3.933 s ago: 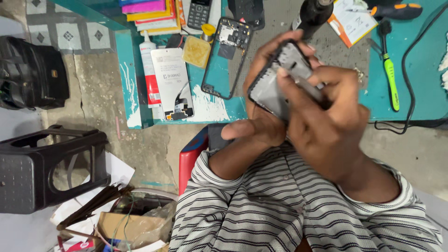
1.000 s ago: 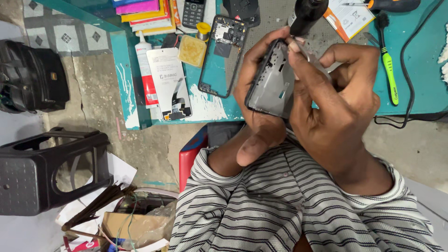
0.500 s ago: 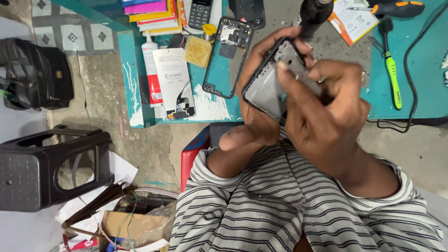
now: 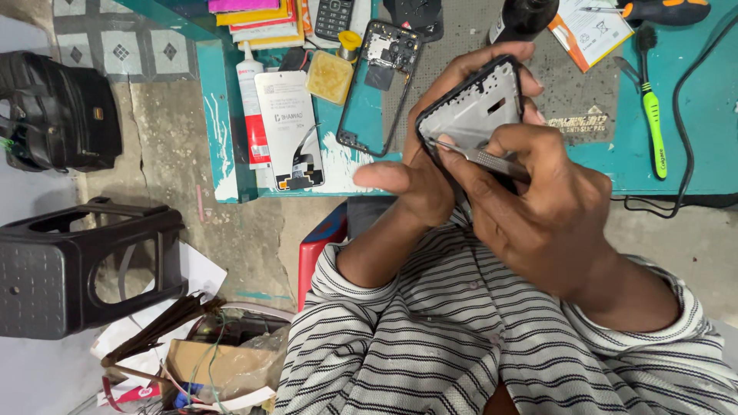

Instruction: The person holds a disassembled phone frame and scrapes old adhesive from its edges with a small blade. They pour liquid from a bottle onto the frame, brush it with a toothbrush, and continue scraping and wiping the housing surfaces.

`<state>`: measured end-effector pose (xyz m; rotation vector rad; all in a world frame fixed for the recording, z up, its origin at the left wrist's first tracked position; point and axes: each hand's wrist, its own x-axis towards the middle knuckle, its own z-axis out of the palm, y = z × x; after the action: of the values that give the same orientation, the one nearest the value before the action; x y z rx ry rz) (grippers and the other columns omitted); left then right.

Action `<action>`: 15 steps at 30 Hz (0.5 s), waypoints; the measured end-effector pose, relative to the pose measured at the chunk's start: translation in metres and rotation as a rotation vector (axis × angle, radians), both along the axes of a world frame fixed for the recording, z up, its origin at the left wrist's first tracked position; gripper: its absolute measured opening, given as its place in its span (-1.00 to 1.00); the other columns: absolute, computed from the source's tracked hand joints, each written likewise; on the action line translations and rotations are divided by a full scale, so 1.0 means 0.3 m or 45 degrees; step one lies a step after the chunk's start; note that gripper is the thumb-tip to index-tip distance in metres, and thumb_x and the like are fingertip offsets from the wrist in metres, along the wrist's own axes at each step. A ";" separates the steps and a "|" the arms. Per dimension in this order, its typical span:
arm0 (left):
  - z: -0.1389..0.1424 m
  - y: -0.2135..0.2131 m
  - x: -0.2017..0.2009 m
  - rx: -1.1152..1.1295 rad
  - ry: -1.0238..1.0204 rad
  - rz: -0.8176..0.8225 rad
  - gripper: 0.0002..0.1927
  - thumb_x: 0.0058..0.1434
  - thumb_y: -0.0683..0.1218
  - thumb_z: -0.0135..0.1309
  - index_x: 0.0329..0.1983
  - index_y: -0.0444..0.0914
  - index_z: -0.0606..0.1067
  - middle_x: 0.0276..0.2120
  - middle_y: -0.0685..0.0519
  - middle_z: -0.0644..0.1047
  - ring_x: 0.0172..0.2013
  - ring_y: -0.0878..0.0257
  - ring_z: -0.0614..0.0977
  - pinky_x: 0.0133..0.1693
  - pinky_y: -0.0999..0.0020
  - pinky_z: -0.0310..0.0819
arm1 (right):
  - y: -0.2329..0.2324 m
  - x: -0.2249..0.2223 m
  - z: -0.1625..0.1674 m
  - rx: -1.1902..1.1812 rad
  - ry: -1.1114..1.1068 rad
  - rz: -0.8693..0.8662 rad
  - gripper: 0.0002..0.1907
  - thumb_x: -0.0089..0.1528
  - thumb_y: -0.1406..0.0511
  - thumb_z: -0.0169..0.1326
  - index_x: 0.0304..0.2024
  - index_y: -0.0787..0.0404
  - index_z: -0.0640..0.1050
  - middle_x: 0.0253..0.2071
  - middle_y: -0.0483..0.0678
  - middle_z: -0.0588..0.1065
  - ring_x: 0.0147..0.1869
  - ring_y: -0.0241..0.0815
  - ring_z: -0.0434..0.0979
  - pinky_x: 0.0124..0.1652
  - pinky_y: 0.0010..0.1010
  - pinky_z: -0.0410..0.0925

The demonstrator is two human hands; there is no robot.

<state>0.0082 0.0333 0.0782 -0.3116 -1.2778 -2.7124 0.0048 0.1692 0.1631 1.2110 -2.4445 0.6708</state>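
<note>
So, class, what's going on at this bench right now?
A person in a striped shirt is working on a phone frame. The left hand holds the frame up over the edge of the teal table, and the right hand pokes metal tweezers into its inner side. A second opened phone, a white screen panel, a glue tube and a green brush lie on the table. A black stool stands on the floor.

Left hand (image 4: 419, 173), palm up, fingers curled upward in a cupping grasp, thumb stretched sideways. Right hand (image 4: 538, 204) crosses over it, fingers pinched closed, wrist bent. Both forearms rise from striped sleeves.
</note>
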 end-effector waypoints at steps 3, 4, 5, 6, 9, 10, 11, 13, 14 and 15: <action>-0.020 -0.010 -0.009 0.060 -0.012 -0.010 0.52 -0.19 0.82 -0.59 0.36 -0.53 0.26 0.00 -0.17 0.52 -0.05 0.19 0.58 0.07 0.38 0.51 | 0.049 -0.011 -0.057 -0.129 -0.224 -0.004 -0.56 0.12 0.54 0.25 0.05 0.17 0.67 -0.09 -0.02 0.37 -0.35 -0.27 0.46 -0.38 -0.42 0.36; -0.022 -0.019 -0.013 0.133 -0.009 -0.025 0.50 -0.13 0.81 -0.62 0.36 -0.53 0.26 0.01 -0.19 0.53 -0.04 0.16 0.59 0.08 0.35 0.52 | 0.078 -0.006 -0.075 -0.275 -0.349 -0.051 -0.60 0.21 0.56 0.17 0.07 0.18 0.65 -0.02 0.00 0.36 -0.23 -0.27 0.51 -0.28 -0.48 0.43; -0.024 -0.030 -0.020 0.286 0.024 -0.055 0.47 -0.04 0.80 -0.67 0.37 -0.53 0.27 0.02 -0.21 0.54 -0.05 0.11 0.62 0.08 0.28 0.56 | 0.110 -0.018 -0.096 -0.363 -0.372 -0.125 -0.64 0.31 0.56 0.14 0.12 0.21 0.63 0.02 0.01 0.36 -0.18 -0.28 0.50 -0.25 -0.51 0.42; -0.023 -0.049 -0.026 0.435 0.040 -0.145 0.47 -0.01 0.81 -0.68 0.38 -0.53 0.25 0.04 -0.22 0.55 -0.03 0.06 0.64 0.09 0.20 0.58 | 0.142 -0.027 -0.119 -0.456 -0.395 -0.195 -0.68 0.40 0.56 0.11 0.16 0.23 0.62 0.07 0.02 0.36 -0.13 -0.28 0.49 -0.22 -0.54 0.41; -0.018 -0.109 -0.038 0.807 0.008 -0.469 0.50 0.00 0.85 -0.65 0.45 -0.50 0.17 0.13 -0.25 0.54 0.06 -0.05 0.65 0.15 -0.03 0.56 | 0.237 -0.092 -0.200 -0.532 -0.504 -0.415 -0.73 0.51 0.51 0.15 0.24 0.29 0.65 0.03 0.02 0.40 -0.30 -0.30 0.30 -0.34 -0.57 0.19; -0.016 -0.126 -0.038 0.893 -0.024 -0.553 0.51 0.00 0.87 -0.62 0.48 -0.50 0.12 0.15 -0.26 0.54 0.08 -0.08 0.65 0.17 -0.10 0.54 | 0.251 -0.107 -0.238 -0.503 -0.541 -0.453 -0.75 0.50 0.51 0.17 0.21 0.30 0.66 0.02 0.04 0.43 -0.31 -0.28 0.32 -0.34 -0.56 0.19; -0.015 -0.138 -0.036 0.918 -0.066 -0.580 0.52 0.02 0.88 -0.58 0.49 -0.50 0.07 0.15 -0.26 0.52 0.08 -0.11 0.64 0.18 -0.15 0.51 | 0.262 -0.124 -0.275 -0.473 -0.578 -0.490 -0.77 0.49 0.51 0.18 0.18 0.31 0.68 0.01 0.05 0.46 -0.32 -0.26 0.34 -0.35 -0.55 0.19; -0.014 -0.147 -0.033 0.955 -0.112 -0.615 0.53 0.04 0.90 -0.52 0.51 -0.50 0.00 0.15 -0.26 0.50 0.08 -0.14 0.62 0.19 -0.20 0.47 | 0.273 -0.151 -0.341 -0.327 -0.525 -0.515 -0.84 0.44 0.53 0.23 0.05 0.32 0.69 0.01 0.10 0.52 -0.21 -0.18 0.54 -0.30 -0.52 0.33; -0.014 -0.147 -0.032 0.966 -0.123 -0.623 0.53 0.04 0.90 -0.51 0.51 -0.50 -0.02 0.16 -0.25 0.49 0.08 -0.14 0.62 0.20 -0.21 0.46 | 0.273 -0.160 -0.368 -0.302 -0.473 -0.469 -0.86 0.40 0.55 0.23 -0.01 0.34 0.68 -0.01 0.09 0.54 -0.14 -0.15 0.58 -0.22 -0.49 0.37; -0.015 -0.143 -0.033 0.974 -0.128 -0.626 0.53 0.03 0.90 -0.51 0.51 -0.50 -0.02 0.16 -0.25 0.49 0.08 -0.14 0.61 0.20 -0.22 0.46 | 0.271 -0.168 -0.389 -0.275 -0.421 -0.423 -0.88 0.37 0.57 0.22 -0.07 0.36 0.67 -0.03 0.08 0.55 -0.07 -0.11 0.62 -0.14 -0.46 0.41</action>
<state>-0.0016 -0.0097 0.0738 -0.4347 -0.0911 -3.3910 -0.0457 0.2504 0.0463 0.6308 -2.6590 1.0668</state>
